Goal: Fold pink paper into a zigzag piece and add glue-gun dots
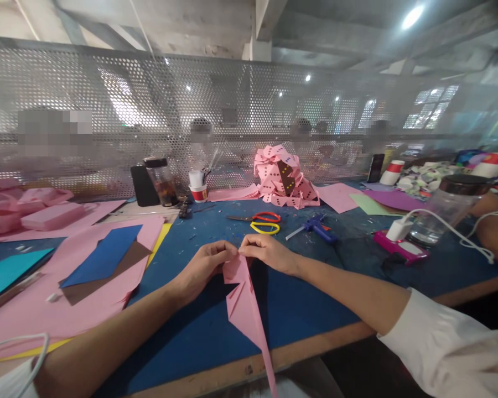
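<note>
- The left hand [209,265] has its thumb and forefinger pressed together at the top of a cut piece of pink paper [243,307]; the other fingers are curled in.
- The right hand [269,254] pinches the same top edge, thumb against bent fingers, its tips almost meeting the left's.
- From there I see the pink paper hanging down in front of the person, creased and notched on its left side, its narrow tail crossing the wooden table edge [315,342].
- Just beyond the hands, scissors [265,224] with one red and one yellow handle lie on the blue tabletop [315,301].
- Right of them is a blue glue gun [320,228].
- Farther back, against the perforated metal screen [228,99], stands a spiky pink paper model [274,176] covered in dots, with one dark brown patch.
- Over to the left, a blue sheet [105,254] overlaps a brown one [126,262] on large pink sheets [37,307].
- To the right, a white plug [399,229] sits in a magenta power strip [402,249], near a lidded clear jar [435,215].
</note>
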`<state>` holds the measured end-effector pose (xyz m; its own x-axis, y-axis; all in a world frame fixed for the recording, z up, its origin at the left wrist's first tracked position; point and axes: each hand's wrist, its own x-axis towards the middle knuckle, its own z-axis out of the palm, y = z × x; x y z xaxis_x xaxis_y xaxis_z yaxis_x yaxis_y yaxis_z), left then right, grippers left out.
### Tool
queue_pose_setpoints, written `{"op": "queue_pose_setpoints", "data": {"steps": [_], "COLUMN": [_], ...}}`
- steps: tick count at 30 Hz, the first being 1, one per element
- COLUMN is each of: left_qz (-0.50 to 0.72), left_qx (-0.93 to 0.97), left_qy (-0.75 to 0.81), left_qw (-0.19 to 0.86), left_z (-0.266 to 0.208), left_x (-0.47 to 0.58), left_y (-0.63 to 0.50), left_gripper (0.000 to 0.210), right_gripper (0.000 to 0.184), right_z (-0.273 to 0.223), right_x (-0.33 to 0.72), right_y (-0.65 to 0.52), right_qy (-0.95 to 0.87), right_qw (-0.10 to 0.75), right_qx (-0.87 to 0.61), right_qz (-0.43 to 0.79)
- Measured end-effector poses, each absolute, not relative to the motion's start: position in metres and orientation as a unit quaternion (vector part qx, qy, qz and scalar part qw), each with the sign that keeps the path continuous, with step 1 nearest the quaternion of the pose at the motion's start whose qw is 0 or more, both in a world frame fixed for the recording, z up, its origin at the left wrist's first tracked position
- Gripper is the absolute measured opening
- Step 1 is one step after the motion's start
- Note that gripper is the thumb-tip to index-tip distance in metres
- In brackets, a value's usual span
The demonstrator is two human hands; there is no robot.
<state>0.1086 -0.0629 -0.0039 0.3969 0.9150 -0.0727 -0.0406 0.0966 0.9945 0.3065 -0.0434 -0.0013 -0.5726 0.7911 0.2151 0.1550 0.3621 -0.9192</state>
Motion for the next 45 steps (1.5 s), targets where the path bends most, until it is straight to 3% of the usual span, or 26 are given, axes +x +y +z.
{"op": "queue_pose_setpoints", "data": {"steps": [19,27,35,45], "left_qz": [0.381,0.378,0.378,0.433], "left_qx": [0.56,0.558,0.551,0.538], "left_qy": [0.405,0.408,0.402,0.435], "left_qw": [0.614,0.615,0.626,0.578], "left_z": [-0.0007,-0.0022,0.0006,-0.0033], "left_x": [0.1098,0.1095,0.1103,0.1087], "left_y": [-0.067,-0.0657,-0.0674,-0.0651], "left_gripper": [0.023,0.02,0.021,0.026], "right_gripper": [0.021,0.023,0.02,0.034], "right_z": [-0.0024,-0.004,-0.0022,0.0029], "right_x": [0.3049,0.3052,0.3059,0.3052], "right_y": [-0.0431,-0.045,-0.0431,-0.0507], "right_qy": [-0.711,-0.765,-0.748,-0.761], "right_qw": [0.334,0.33,0.329,0.321], "right_qx": [-0.3,-0.322,-0.311,-0.316], "right_qz": [0.54,0.451,0.485,0.467]}}
